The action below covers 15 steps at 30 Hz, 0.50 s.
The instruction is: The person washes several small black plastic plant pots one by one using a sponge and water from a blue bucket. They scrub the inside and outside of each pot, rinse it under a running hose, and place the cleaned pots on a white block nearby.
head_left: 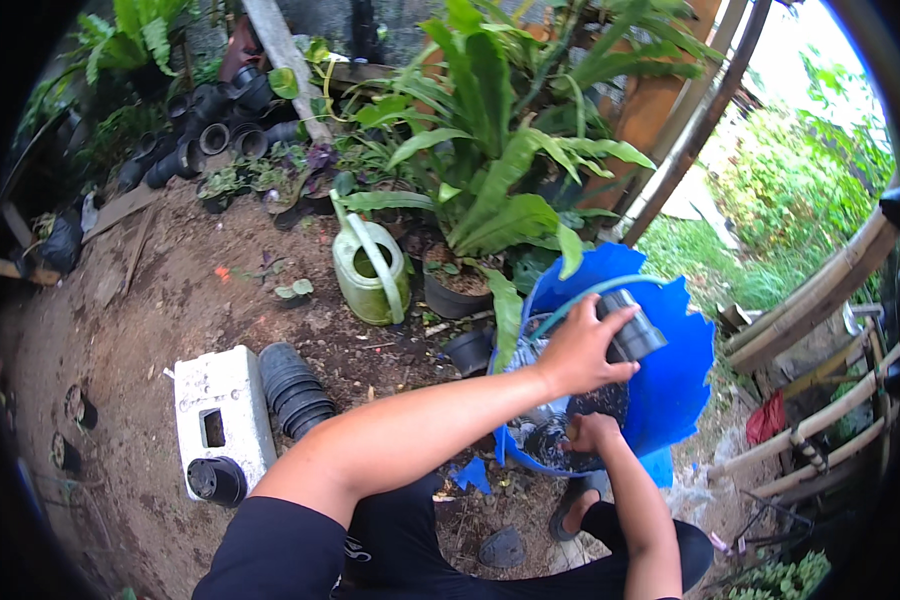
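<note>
My left hand (582, 352) is raised over a blue plastic barrel (670, 385) with a jagged, cut rim. Its fingers grip a small black plant pot (632, 328), tilted on its side. Lower down, inside the barrel, my right hand (592, 433) is closed close to the dark water (550, 440). What its fingers hold, if anything, is hidden. A pale green hose (595, 288) curves across the barrel's mouth. My left forearm crosses in front of the barrel's near left side.
A white foam box (225, 400) sits at left with a black pot (216, 481) against it and stacked black pots (295, 390) beside it. Beyond stand a green watering can (370, 275) and a large leafy fern (500, 150). Bamboo poles (820, 300) line the right.
</note>
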Motion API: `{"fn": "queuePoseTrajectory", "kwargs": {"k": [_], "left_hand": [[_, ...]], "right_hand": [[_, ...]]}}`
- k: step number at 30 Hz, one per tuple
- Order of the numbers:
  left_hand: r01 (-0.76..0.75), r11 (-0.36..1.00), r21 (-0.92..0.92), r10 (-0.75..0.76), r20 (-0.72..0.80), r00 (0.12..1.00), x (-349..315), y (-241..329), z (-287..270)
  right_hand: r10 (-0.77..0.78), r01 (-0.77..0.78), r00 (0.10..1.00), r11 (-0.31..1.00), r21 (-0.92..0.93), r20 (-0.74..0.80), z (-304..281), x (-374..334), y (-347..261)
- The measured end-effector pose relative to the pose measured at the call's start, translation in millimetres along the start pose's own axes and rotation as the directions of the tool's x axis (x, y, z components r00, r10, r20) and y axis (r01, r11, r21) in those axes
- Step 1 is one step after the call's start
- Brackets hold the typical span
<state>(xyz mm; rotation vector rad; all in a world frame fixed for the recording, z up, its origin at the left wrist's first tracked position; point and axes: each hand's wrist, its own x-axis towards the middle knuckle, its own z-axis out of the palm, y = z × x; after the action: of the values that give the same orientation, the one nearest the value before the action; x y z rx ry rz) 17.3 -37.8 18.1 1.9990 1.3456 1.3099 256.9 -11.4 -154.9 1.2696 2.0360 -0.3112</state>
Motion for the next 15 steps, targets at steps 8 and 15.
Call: {"fn": "queuePoseTrajectory", "kwargs": {"k": [8, 15], "left_hand": [[-0.019, 0.999, -0.049, 0.02, 0.019, 1.0, -14, -4, -17], [0.028, 0.999, -0.029, -0.027, 0.013, 1.0, -16, -11, -26]], "right_hand": [[-0.06, 0.012, 0.988, 0.949, 0.315, 0.144, 78, 121, -39], [0.209, -0.239, 0.971, 0.875, 0.42, 0.117, 98, 131, -60]]}}
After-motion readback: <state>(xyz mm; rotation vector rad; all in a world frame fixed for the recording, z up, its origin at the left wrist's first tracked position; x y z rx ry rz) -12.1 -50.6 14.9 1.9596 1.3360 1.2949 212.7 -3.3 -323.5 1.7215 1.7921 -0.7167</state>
